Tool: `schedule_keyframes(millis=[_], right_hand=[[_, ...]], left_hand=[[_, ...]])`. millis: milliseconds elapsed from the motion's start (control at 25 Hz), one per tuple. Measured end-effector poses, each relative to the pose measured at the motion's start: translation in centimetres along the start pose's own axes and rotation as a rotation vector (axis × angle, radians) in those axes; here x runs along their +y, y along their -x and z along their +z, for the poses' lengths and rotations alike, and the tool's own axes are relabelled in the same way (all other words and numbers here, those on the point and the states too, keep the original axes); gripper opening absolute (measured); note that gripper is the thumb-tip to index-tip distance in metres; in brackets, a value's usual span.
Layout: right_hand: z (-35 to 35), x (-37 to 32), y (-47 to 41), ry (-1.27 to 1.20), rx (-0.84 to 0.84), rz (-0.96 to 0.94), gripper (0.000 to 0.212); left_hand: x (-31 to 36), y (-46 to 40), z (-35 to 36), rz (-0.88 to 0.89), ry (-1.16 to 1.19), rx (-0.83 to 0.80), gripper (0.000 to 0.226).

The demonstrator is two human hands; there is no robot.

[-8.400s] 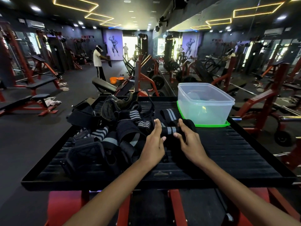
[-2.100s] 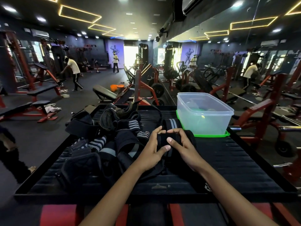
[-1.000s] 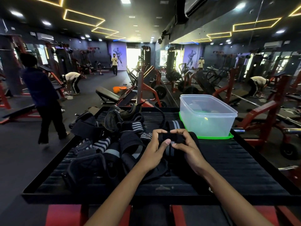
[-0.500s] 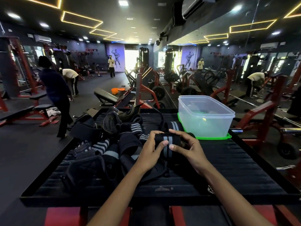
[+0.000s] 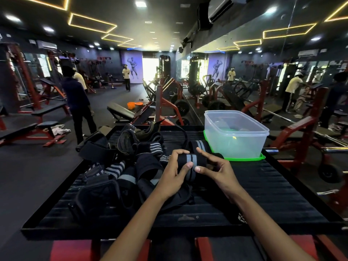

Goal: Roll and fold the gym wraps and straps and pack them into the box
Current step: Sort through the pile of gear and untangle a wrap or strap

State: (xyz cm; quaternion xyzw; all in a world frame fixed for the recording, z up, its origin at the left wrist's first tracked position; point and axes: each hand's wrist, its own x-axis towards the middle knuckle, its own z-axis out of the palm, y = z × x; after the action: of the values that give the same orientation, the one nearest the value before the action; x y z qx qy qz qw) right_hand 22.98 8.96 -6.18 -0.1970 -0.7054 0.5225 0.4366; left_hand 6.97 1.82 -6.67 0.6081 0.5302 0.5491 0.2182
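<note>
The rolled wrap (image 5: 190, 162), black with two grey stripes, is held above the desk (image 5: 273, 189) between both hands, its long axis running left to right across the view. The left hand (image 5: 174, 172) grips the left end, fingers curled over the top and thumb on the near face; the right hand (image 5: 214, 169) pinches the right end, thumb on the near face beside the left thumb, index finger extended over the top. The clear box (image 5: 235, 134) stands on a green lid (image 5: 244, 158) at the far right of the desk, beyond and to the right of the roll, and holds no wrap as far as its cloudy walls show. The right hand is the nearer hand to the box, so the transfer is judged to suit that hand, moving forward and to the right over the rim. A second striped wrap (image 5: 199, 146) lies between the roll and the box, touching the lid edge. The unsorted pile of wraps and straps (image 5: 120, 161) occupies the left half of the desk, just beside the left hand. The desk surface is black, ribbed and raised at its border. The room is a gym with red-framed machines, benches, mirrors along the right wall and several people standing well apart in the background.
</note>
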Motion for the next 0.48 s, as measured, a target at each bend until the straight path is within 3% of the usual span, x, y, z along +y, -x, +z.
schedule_keyframes(millis=[240, 480], right_hand=[[0.18, 0.01, -0.12, 0.043, 0.076, -0.031, 0.033], [0.04, -0.42, 0.16, -0.001, 0.02, -0.034, 0.041]], left_hand=[[-0.67, -0.18, -0.16, 0.002, -0.052, -0.044, 0.037], [-0.14, -0.12, -0.17, 0.0, 0.003, -0.003, 0.031]])
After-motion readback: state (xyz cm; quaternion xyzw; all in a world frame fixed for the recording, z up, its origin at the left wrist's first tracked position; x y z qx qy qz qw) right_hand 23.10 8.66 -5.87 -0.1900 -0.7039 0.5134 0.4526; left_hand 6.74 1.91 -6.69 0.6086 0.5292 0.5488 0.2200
